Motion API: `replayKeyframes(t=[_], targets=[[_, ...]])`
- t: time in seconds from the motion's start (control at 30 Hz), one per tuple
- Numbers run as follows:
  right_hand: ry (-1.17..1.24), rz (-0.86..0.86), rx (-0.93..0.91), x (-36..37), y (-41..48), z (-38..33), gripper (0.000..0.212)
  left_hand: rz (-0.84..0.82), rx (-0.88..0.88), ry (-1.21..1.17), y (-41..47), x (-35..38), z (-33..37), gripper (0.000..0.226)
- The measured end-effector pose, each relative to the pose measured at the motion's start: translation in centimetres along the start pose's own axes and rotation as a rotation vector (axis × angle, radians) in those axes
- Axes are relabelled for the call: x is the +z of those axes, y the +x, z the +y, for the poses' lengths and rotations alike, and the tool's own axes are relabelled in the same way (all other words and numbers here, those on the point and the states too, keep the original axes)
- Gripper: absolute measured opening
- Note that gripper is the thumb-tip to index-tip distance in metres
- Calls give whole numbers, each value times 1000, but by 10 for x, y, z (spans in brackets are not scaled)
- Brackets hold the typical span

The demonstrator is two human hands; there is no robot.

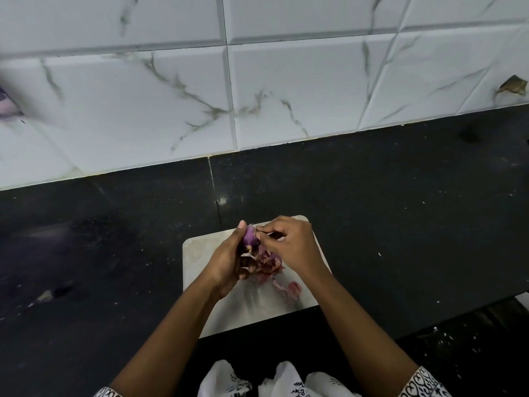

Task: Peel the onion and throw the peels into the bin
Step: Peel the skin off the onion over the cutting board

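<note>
A small purple onion (249, 235) is held up just over the far left part of a pale cutting board (200, 250). The left hand (229, 262) has its grip closed around the onion, with the thumb up along the onion's left side. The right hand (289, 245) is touching the top of the onion, and its fingertips (259, 231) are pinched together on a thin bit of skin there.

Below the hands, a pile of pink and purple peels (269, 266) lies on the board. One more peel (293, 287) lies a little nearer and to the right, apart from the pile.

The board sits on a black tabletop (400, 210) that is shiny and has small white crumbs on it. A thin line runs across the tabletop from the wall toward the board. At the far side stands a wall of big white tiles (286, 90) with grey marble lines. A brown scrap (512, 85) sticks to the wall at the far right. The person's sleeves (423, 382) are white with black patterns. No writing can be read anywhere.
</note>
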State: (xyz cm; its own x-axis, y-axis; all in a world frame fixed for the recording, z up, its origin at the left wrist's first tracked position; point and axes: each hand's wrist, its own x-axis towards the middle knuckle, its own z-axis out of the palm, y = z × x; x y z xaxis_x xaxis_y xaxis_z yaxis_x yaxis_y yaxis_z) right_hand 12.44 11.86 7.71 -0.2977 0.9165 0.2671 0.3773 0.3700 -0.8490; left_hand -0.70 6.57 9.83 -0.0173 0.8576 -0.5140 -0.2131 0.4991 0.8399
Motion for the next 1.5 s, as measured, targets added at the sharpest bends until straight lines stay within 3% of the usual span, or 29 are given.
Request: replayKeyframes(t=[0.27,0.4,0.5,0.67,0.87,1.03,1.1,1.2,1.5], targets=[[2,56,27,2,-3,0,7,-20,-24,-90,4,1,-4,50],[122,-198,-16,-11,-2,3,31,-79,-22,-150,6,-4,-1,56],[-2,-338,-82,-19,4,-1,44,-126,-13,-131,11,-9,1,62],[-106,-359,-206,-26,17,-8,31,-148,-27,-79,17,-14,0,58],[-62,-280,-282,-21,15,-4,14,-184,-68,-166,18,-18,1,57],[-13,-299,-190,-24,15,-8,26,-200,-61,-147,20,-20,1,57],[-90,-346,-249,-25,18,-9,31,-197,-55,-119,21,-20,1,56],[-191,-364,-335,-28,23,-9,21,-166,-59,-64,21,-21,0,55],[-452,-247,-478,-20,26,-4,19,-69,-39,41,24,-19,-4,53]])
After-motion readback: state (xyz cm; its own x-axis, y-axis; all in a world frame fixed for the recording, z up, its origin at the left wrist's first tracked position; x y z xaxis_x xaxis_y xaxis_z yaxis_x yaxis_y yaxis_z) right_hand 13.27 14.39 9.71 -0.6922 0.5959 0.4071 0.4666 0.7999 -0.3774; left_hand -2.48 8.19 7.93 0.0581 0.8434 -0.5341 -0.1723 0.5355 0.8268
